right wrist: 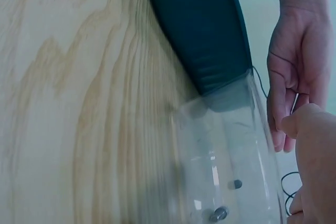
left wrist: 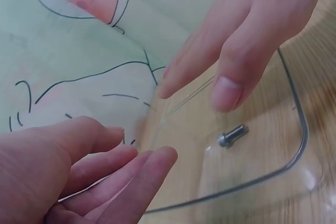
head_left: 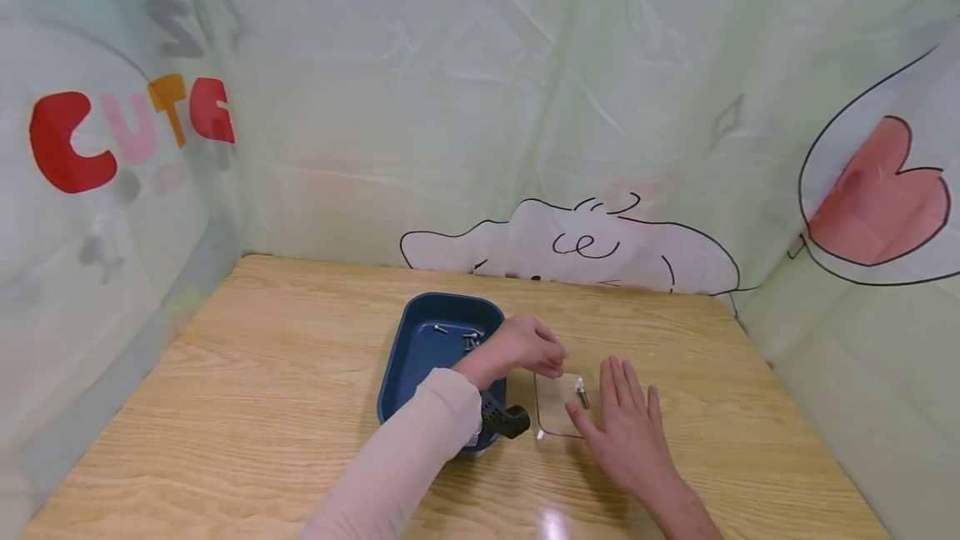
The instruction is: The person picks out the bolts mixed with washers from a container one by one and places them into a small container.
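A clear plastic box (head_left: 552, 413) stands on the table with one metal bolt (left wrist: 233, 136) lying in it. Above the box's far left corner, my left hand (head_left: 527, 346) hovers with loosely bent fingers. In the left wrist view, its fingertips (left wrist: 164, 160) show nothing between them. My right hand (head_left: 632, 438) is at the box's right side, fingers straight, the thumb over or against the rim; which, I cannot tell. Several more bolts (head_left: 471, 342) lie in a blue tray (head_left: 402, 373), partly hidden under my left forearm.
The blue tray stands directly left of the clear box. A black strapped device (head_left: 507, 418) sits on my left wrist. The wooden table (head_left: 300, 373) is enclosed at the back and sides by a printed curtain (head_left: 390, 123).
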Demonstrator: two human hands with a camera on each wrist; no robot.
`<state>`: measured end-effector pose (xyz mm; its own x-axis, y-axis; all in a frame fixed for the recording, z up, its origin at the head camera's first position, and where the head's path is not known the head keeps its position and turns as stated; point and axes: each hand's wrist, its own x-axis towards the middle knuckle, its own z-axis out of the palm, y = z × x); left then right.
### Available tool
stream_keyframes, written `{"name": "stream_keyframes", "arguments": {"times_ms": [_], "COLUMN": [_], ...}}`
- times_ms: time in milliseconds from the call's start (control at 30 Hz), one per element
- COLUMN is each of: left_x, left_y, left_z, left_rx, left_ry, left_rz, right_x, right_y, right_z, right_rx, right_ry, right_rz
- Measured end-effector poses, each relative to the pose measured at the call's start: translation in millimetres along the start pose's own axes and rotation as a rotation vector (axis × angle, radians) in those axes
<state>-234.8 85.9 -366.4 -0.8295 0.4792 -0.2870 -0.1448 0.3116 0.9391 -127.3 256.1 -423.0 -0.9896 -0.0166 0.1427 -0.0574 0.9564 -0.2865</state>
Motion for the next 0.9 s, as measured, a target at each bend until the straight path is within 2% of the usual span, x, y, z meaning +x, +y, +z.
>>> {"name": "stream_keyframes", "arguments": {"times_ms": [367,667,900], "left_x": [-4.7,-10.1,-10.2], "left_y": [-2.2,-8.0,-19.8], "left_z": [-24.0,-42.6,-61.0], "left_rx": [-0.041,-0.022,-0.038], "left_ry": [-0.002,0.048,0.088], "left_rz": [0.017,0.019,0.024], "right_x": [2.3,5.4,8.2], "right_y": [-15.5,-30.4,-43.7], "right_z": [-5.5,-4.9,-1.5], "right_rx": [-0.008,-0.005,-0.003], "right_ry": [0.016,0.01,0.026], "right_rz": [-0.051,-0.099,-0.131]}}
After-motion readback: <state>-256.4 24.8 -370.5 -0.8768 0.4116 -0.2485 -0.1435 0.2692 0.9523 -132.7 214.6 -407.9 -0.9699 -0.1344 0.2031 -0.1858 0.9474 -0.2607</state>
